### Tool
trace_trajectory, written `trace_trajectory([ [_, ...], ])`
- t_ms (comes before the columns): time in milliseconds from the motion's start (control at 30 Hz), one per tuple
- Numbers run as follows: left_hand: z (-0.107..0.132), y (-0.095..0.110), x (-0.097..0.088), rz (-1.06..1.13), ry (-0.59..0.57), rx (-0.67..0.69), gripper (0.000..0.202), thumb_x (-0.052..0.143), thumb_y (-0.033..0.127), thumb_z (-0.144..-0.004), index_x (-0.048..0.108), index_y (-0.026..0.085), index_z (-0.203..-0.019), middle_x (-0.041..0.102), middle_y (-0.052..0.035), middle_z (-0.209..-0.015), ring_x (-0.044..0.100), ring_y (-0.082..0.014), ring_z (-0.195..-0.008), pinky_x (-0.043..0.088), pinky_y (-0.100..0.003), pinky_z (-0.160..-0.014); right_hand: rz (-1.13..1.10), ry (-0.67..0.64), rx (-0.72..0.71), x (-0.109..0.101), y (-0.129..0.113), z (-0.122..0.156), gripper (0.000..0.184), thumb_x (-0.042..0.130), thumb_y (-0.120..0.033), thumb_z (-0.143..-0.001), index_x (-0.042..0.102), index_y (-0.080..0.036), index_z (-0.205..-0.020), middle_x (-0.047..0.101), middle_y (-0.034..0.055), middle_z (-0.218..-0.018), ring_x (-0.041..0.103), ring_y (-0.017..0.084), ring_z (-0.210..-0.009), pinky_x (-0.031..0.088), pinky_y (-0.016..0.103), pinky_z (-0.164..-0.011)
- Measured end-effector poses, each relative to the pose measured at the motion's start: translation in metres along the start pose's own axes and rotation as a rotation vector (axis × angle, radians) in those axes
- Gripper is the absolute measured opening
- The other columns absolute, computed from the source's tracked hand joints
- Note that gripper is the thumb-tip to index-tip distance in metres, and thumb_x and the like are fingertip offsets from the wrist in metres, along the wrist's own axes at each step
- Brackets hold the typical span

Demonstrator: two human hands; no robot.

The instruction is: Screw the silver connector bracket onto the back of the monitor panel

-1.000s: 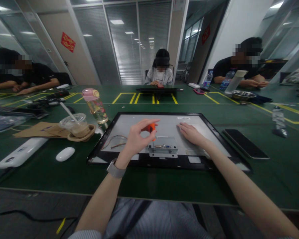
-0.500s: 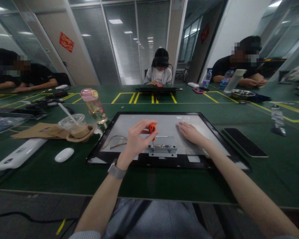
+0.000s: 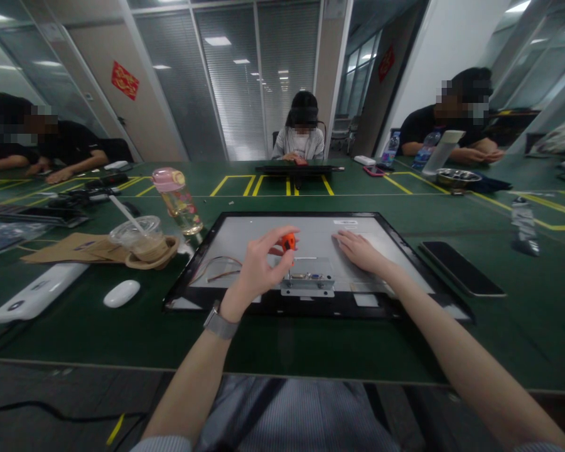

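Observation:
My left hand (image 3: 260, 260) is closed around the orange and black handle of a screwdriver (image 3: 289, 242), held upright with its tip down at a metal bracket (image 3: 307, 285). Connector ports show along that bracket. It sits near the front edge of a flat display panel (image 3: 273, 229), which lies on the table with its grey back up and a black frame around it. Thin wires (image 3: 223, 271) curl on the panel's left part. On the panel's right half, my right hand (image 3: 360, 251) lies flat with fingers stretched out, holding nothing.
Left of the panel are a pink-lidded bottle (image 3: 176, 199), a plastic cup with straw (image 3: 139, 235), a white earbud case (image 3: 121, 293) and a white power bank (image 3: 37, 292). A phone (image 3: 461, 269) lies to the right. Across the green table sit several people, one facing me (image 3: 301, 135).
The fingers of my left hand have shifted slightly on the screwdriver handle, which leans a little differently. My right hand stays put. At far left, a person's hand has moved on the table.

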State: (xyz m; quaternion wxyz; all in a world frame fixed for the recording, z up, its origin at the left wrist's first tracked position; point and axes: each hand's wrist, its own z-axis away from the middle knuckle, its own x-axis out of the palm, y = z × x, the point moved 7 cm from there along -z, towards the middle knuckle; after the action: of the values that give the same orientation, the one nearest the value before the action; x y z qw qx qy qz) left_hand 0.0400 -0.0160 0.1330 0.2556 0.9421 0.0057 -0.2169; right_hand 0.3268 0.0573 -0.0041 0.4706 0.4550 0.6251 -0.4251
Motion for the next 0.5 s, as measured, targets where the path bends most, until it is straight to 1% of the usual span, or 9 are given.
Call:
trace_trajectory([
  [33, -0.0002, -0.0024, 0.0009, 0.029, -0.013, -0.025, 0.035, 0.056, 0.015, -0.092, 0.061, 0.019, -0.126, 0.072, -0.0059, -0.102, 0.072, -0.0123, -0.08, 0.064, -0.02, -0.065, 0.0, -0.002, -0.001, -0.0002, -0.0005, 0.0002, 0.052, 0.031, -0.028, -0.103, 0.054, -0.017, -0.148, 0.051, 0.0165, -0.156, 0.046, 0.031, -0.145, 0.037, 0.053, -0.118],
  [100, -0.0009, -0.0057, -0.0001, 0.021, 0.001, -0.044, 0.035, 0.06, 0.016, -0.092, 0.062, 0.019, -0.127, 0.072, -0.0052, -0.101, 0.072, -0.0105, -0.076, 0.063, -0.018, -0.063, -0.001, -0.005, -0.005, -0.0005, -0.0015, 0.0005, 0.052, 0.031, -0.027, -0.103, 0.054, -0.015, -0.148, 0.051, 0.0179, -0.156, 0.045, 0.032, -0.145, 0.037, 0.054, -0.118],
  [200, -0.0022, -0.0046, -0.0041, -0.073, 0.049, 0.007, 0.031, 0.07, 0.022, -0.089, 0.066, 0.019, -0.12, 0.068, -0.0026, -0.096, 0.067, -0.0084, -0.072, 0.062, -0.016, -0.061, -0.005, -0.008, -0.001, -0.0005, -0.0017, 0.0005, 0.052, 0.031, -0.027, -0.103, 0.054, -0.015, -0.148, 0.05, 0.0186, -0.156, 0.045, 0.033, -0.145, 0.037, 0.056, -0.117],
  [267, -0.0022, -0.0028, -0.0044, -0.091, 0.043, 0.036, 0.03, 0.071, 0.025, -0.088, 0.066, 0.019, -0.117, 0.067, -0.0023, -0.095, 0.066, -0.009, -0.075, 0.062, -0.016, -0.062, -0.006, -0.008, 0.003, -0.0006, -0.0016, 0.0004, 0.052, 0.031, -0.027, -0.103, 0.054, -0.015, -0.148, 0.051, 0.0179, -0.156, 0.045, 0.032, -0.145, 0.037, 0.056, -0.118],
  [333, -0.0017, -0.0037, -0.0021, -0.061, -0.003, 0.014, 0.034, 0.067, 0.024, -0.09, 0.064, 0.02, -0.123, 0.069, -0.0042, -0.1, 0.068, -0.0118, -0.083, 0.063, -0.018, -0.065, -0.005, -0.012, 0.006, -0.0007, -0.0018, 0.0004, 0.052, 0.031, -0.027, -0.103, 0.054, -0.016, -0.149, 0.051, 0.0171, -0.156, 0.045, 0.032, -0.146, 0.037, 0.054, -0.118],
  [400, -0.0006, -0.0065, 0.0015, -0.014, -0.06, -0.037, 0.043, 0.06, 0.02, -0.09, 0.059, 0.021, -0.133, 0.071, -0.0066, -0.106, 0.07, -0.0147, -0.09, 0.065, -0.021, -0.068, -0.001, -0.015, 0.009, -0.0009, -0.0018, 0.0005, 0.052, 0.032, -0.026, -0.103, 0.054, -0.016, -0.149, 0.051, 0.0167, -0.156, 0.044, 0.032, -0.146, 0.037, 0.054, -0.118],
  [433, 0.0, -0.0081, 0.0032, 0.007, -0.083, -0.063, 0.047, 0.057, 0.018, -0.09, 0.056, 0.021, -0.137, 0.072, -0.0072, -0.109, 0.071, -0.0154, -0.092, 0.065, -0.022, -0.069, -0.001, -0.016, 0.008, -0.001, -0.0019, 0.0006, 0.052, 0.032, -0.026, -0.103, 0.054, -0.016, -0.148, 0.051, 0.0166, -0.156, 0.044, 0.032, -0.146, 0.037, 0.053, -0.118],
  [500, 0.0006, -0.0108, 0.005, 0.027, -0.095, -0.095, 0.052, 0.056, 0.015, -0.089, 0.054, 0.022, -0.14, 0.073, -0.0071, -0.11, 0.072, -0.0148, -0.089, 0.065, -0.022, -0.07, -0.003, -0.013, 0.005, -0.0011, -0.002, 0.0007, 0.051, 0.032, -0.026, -0.103, 0.055, -0.016, -0.148, 0.052, 0.0168, -0.156, 0.044, 0.032, -0.146, 0.037, 0.054, -0.118],
])
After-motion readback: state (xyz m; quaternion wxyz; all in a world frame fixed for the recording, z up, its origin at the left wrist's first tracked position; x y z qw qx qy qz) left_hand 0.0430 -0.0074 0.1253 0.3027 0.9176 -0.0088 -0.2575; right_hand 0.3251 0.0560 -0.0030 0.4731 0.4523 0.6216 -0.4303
